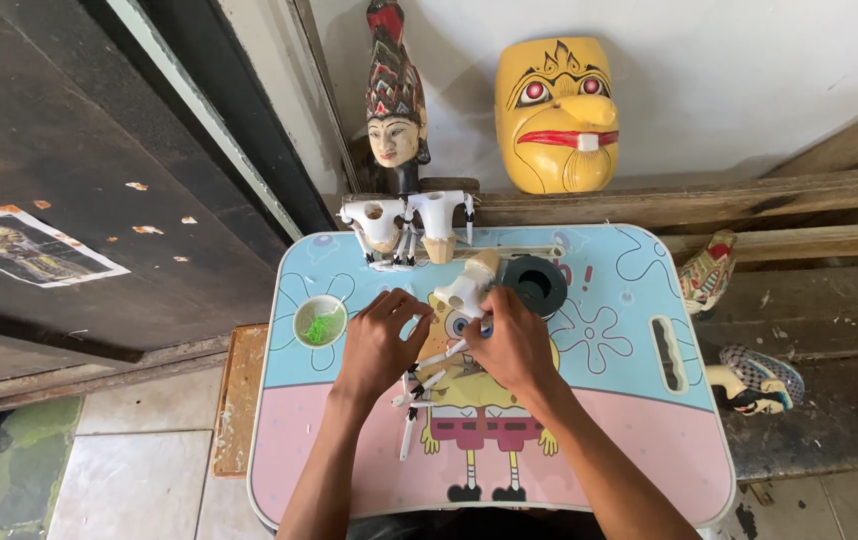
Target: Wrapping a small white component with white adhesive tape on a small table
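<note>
Both hands work at the centre of the cartoon-printed surface (629,420). The left hand (381,340) and right hand (515,345) are each clamped on the white puppet body (462,292), just beside the black ring (535,283). A small bowl (320,320) of green bits sits left of the puppet body.

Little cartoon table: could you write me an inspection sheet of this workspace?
Surface: low table with a cartoon print, blue and pink.
Job's things: white puppet body with thin white arm rods, partly hidden by hands.
Clutter: small bowl with green bits; black ring; two unpainted puppet torsos.
Hands: left hand and right hand both on the puppet.
Cables: nothing seen.
Surroundings: yellow mask, painted puppet head, tiled floor.
</note>
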